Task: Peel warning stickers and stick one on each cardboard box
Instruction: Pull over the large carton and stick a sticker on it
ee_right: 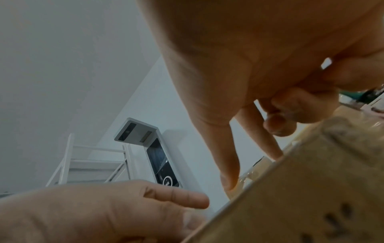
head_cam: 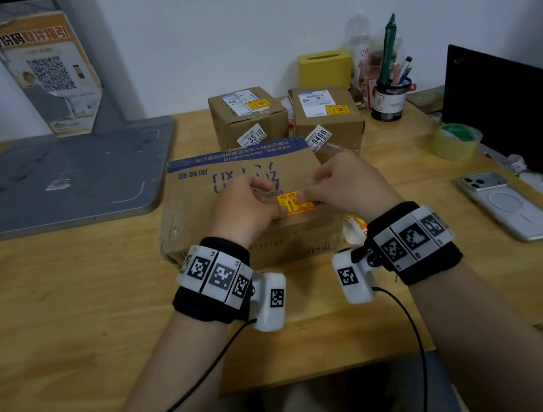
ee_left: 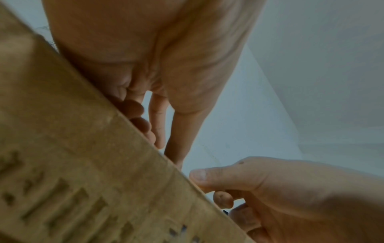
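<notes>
A large cardboard box (head_cam: pixel 242 182) with blue print lies in front of me on the wooden table (head_cam: pixel 68 301). An orange warning sticker (head_cam: pixel 292 205) lies on the box top near its front edge. My left hand (head_cam: pixel 272 205) pinches the sticker's left edge with curled fingers. My right hand (head_cam: pixel 306 191) holds its right part, thumb down on it. The wrist views show only the box side (ee_left: pixel 83 164) (ee_right: pixel 311 189), not the sticker. Two small boxes (head_cam: pixel 248 119) (head_cam: pixel 329 118) stand behind, each bearing a sticker (head_cam: pixel 258 104) (head_cam: pixel 336 109). A sticker sheet (head_cam: pixel 355 226) lies under my right wrist.
A grey scale platform (head_cam: pixel 52 179) fills the left of the table. To the right lie a phone (head_cam: pixel 508 205), a tape roll (head_cam: pixel 456 141) and a black laptop (head_cam: pixel 509 105). At the back stand a pen holder (head_cam: pixel 389 100) and a yellow tissue box (head_cam: pixel 324 69).
</notes>
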